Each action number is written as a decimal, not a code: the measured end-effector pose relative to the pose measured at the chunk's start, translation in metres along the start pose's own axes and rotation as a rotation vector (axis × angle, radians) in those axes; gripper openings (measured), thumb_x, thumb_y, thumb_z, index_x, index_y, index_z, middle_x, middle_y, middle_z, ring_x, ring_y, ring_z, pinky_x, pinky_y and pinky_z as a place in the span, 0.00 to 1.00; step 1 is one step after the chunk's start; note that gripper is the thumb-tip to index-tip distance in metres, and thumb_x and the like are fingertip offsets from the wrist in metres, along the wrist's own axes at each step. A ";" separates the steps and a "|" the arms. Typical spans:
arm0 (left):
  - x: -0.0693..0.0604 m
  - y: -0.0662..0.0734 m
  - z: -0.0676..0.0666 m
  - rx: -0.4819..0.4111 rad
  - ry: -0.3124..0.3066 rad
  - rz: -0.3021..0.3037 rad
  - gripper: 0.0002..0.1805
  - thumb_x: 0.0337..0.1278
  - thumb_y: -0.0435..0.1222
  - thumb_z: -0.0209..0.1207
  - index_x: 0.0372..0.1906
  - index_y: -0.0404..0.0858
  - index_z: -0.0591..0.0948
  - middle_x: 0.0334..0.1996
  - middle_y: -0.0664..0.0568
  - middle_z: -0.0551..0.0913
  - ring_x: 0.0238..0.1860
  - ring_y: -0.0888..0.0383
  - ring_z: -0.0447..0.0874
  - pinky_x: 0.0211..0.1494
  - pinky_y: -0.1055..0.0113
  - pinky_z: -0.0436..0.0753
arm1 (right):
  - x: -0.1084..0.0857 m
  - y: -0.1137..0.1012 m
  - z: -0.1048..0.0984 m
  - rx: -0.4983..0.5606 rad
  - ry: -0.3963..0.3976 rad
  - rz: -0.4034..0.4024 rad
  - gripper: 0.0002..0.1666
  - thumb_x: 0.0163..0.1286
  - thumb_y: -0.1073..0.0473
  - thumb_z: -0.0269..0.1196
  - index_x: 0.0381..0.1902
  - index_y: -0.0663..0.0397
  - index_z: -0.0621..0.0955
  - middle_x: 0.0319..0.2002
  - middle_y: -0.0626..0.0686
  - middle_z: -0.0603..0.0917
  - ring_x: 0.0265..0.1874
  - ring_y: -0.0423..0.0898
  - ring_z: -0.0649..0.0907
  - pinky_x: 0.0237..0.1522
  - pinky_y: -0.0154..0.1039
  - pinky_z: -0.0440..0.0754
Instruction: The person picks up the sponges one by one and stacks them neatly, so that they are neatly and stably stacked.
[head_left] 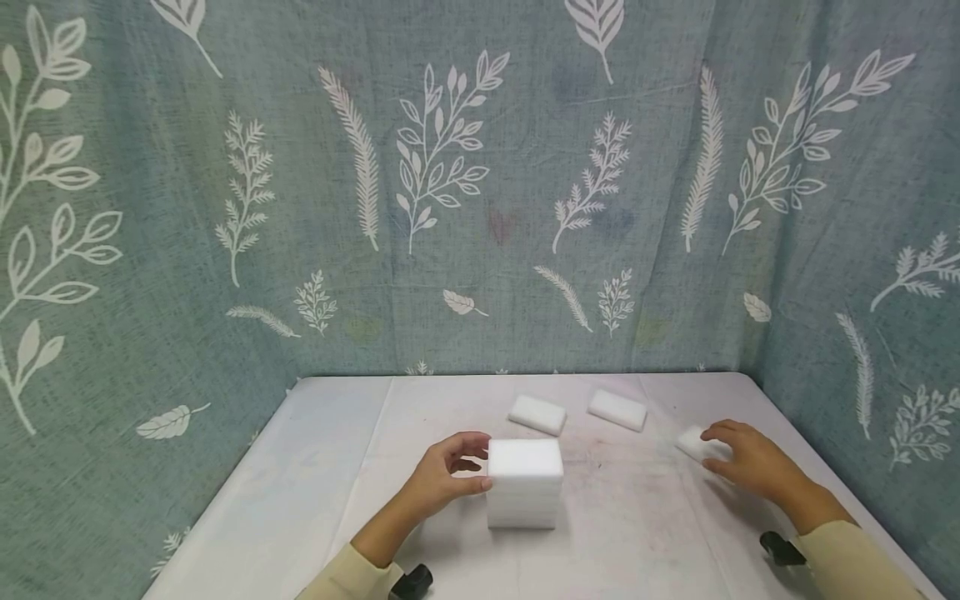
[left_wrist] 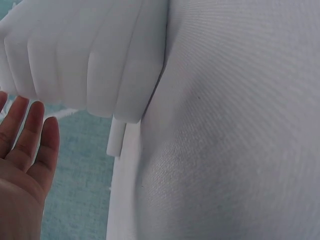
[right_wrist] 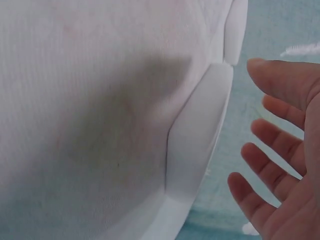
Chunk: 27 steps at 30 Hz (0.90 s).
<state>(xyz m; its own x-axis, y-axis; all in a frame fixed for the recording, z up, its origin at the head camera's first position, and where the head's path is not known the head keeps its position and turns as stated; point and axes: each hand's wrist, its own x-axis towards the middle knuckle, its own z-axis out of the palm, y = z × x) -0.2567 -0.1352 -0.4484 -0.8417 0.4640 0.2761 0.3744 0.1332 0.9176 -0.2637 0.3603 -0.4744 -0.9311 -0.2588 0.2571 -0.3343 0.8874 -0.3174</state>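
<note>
We see a white foam-slab stack (head_left: pixel 523 492); three loose white slabs (head_left: pixel 617 410) seem left; left grip (head_left: pixel 450 473) and right grip (head_left: pixel 753 457) spread wide, empty.

The head camera is looking forward and down from farther back, taking in table (head_left: pixel 300 475), curtain (head_left: pixel 521 167), left hand (head_left: pixel 435 479) and right hand (head_left: pixel 761 462). Close up, the left wrist camera is facing the stack (left_wrist: pixel 100 65), the right a block (right_wrist: pixel 197 135), both showing the table sideways; the head view is sharing these.

Neat stack of white rectangular blocks (head_left: pixel 523 492), with three loose matching blocks (head_left: pixel 617 410) flat beyond it.
</note>
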 end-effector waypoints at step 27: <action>0.000 -0.002 0.000 -0.021 -0.015 0.025 0.32 0.49 0.30 0.71 0.59 0.26 0.73 0.52 0.42 0.79 0.55 0.36 0.74 0.58 0.36 0.71 | -0.009 0.015 0.012 -0.008 -0.042 0.138 0.28 0.57 0.57 0.72 0.52 0.67 0.78 0.54 0.72 0.74 0.54 0.71 0.73 0.52 0.68 0.71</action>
<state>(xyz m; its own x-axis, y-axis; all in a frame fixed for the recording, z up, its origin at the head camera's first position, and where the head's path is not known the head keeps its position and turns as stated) -0.2575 -0.1354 -0.4497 -0.8262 0.4799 0.2952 0.3872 0.1030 0.9162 -0.2620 0.3709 -0.4923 -0.9735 -0.1497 0.1730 -0.2016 0.9187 -0.3396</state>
